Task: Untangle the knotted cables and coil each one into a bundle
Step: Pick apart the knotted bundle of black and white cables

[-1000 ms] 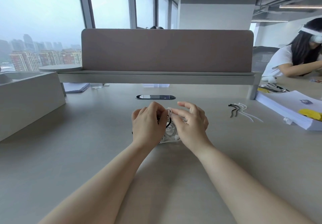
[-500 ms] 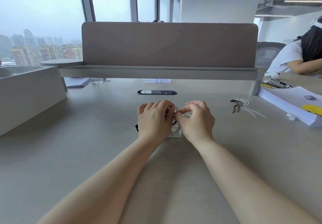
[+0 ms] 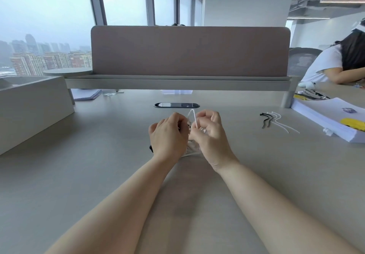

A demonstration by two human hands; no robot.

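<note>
A tangle of white and black cables (image 3: pixel 190 147) lies on the grey desk (image 3: pixel 98 174) at its middle, mostly hidden behind my hands. My left hand (image 3: pixel 167 135) has its fingers curled over the left of the tangle and grips it; a black cable end (image 3: pixel 151 148) sticks out by its wrist. My right hand (image 3: pixel 210 133) pinches a white cable loop (image 3: pixel 192 115) that stands up between the two hands.
Loose black and white ties (image 3: pixel 276 121) lie at the right. A stack of white paper (image 3: pixel 331 119) with a yellow item (image 3: pixel 353 124) sits at the far right, where another person leans on the desk. A cable grommet (image 3: pixel 176 105) and a divider panel (image 3: pixel 189 52) lie behind; a grey box (image 3: pixel 33 105) stands left.
My right hand has pulled a white loop up out of the tangle; it now stands above the hands. Both hands stayed over the tangle.
</note>
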